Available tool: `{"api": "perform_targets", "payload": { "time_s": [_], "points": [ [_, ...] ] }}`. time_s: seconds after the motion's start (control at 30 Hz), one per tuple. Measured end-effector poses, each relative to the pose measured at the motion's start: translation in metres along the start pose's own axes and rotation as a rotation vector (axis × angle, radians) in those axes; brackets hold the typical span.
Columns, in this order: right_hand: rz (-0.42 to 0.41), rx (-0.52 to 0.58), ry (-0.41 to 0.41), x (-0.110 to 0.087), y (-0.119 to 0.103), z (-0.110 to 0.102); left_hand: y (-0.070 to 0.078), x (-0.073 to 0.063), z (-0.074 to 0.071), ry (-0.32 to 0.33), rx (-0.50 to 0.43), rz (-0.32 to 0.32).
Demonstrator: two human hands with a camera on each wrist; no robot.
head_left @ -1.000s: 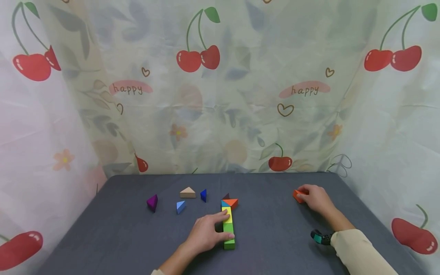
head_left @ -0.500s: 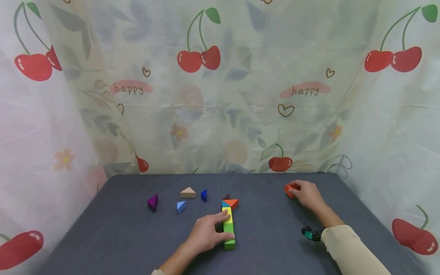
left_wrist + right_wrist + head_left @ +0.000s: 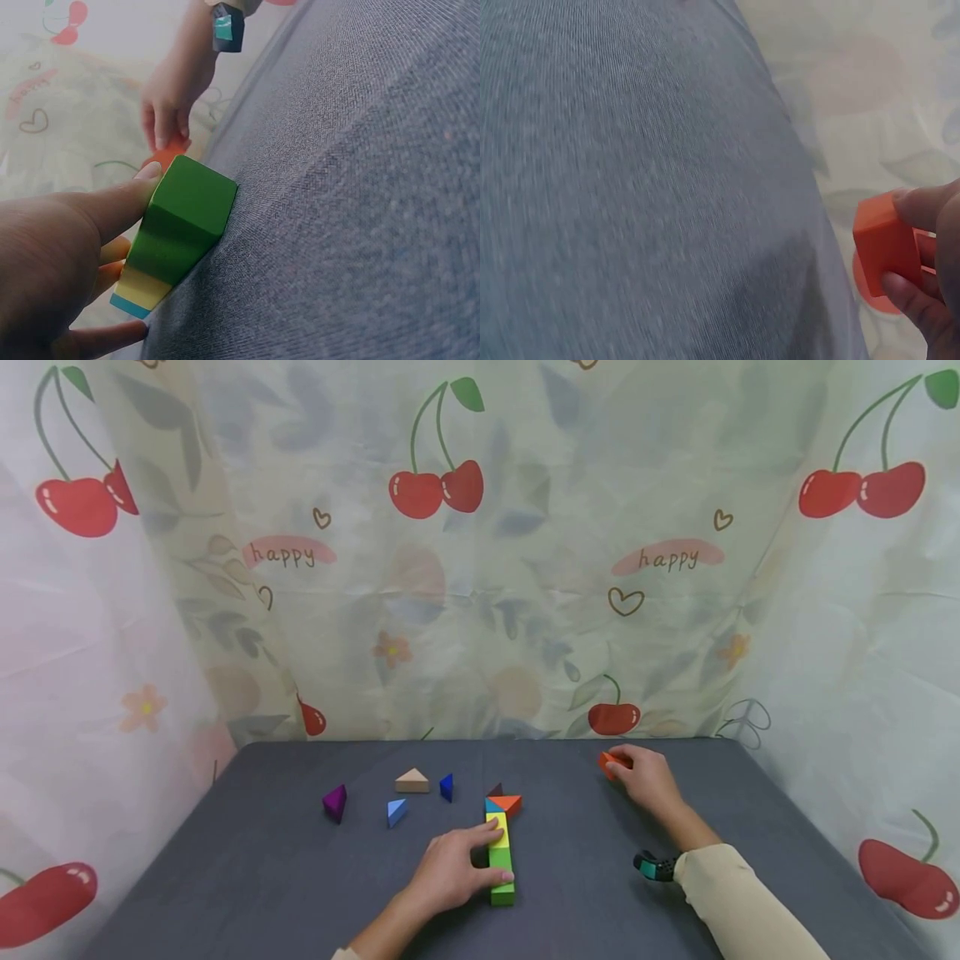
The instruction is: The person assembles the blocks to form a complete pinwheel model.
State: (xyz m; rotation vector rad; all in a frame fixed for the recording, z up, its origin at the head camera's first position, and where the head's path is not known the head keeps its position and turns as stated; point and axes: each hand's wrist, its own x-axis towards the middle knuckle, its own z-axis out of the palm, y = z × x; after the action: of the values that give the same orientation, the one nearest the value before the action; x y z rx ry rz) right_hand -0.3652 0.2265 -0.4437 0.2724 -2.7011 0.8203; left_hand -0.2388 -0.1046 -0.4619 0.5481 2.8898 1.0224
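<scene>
A row of wooden toy blocks runs toward the far side of the table: a green block point(image 3: 500, 868) nearest, then a yellow block point(image 3: 498, 833), then a small blue one and an orange triangular block point(image 3: 508, 803). My left hand point(image 3: 452, 870) rests over this row, thumb on the green part and a finger on the yellow. In the left wrist view the green block point(image 3: 196, 196) shows its near end. My right hand point(image 3: 647, 774) pinches another orange block point(image 3: 887, 241) between thumb and fingers, above the table at the back right.
Left of the row lie a purple triangular block point(image 3: 335, 803), a light blue one point(image 3: 396, 812), a natural wood one point(image 3: 412, 781) and a dark blue one point(image 3: 447, 787). A dark brown tip point(image 3: 495, 790) shows behind the row. Printed curtains point(image 3: 480, 635) surround the grey table point(image 3: 247, 877).
My right hand has moved left and slightly farther from me with the orange block, toward the row. My left hand has stayed in place on the row.
</scene>
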Motion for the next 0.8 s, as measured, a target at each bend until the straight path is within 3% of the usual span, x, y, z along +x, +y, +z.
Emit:
{"api": "perform_targets", "payload": {
  "time_s": [0.8],
  "points": [
    [-0.106, 0.029, -0.028, 0.017, -0.049, 0.041, -0.001, 0.000, 0.000, -0.009, -0.009, -0.003]
  ]
}}
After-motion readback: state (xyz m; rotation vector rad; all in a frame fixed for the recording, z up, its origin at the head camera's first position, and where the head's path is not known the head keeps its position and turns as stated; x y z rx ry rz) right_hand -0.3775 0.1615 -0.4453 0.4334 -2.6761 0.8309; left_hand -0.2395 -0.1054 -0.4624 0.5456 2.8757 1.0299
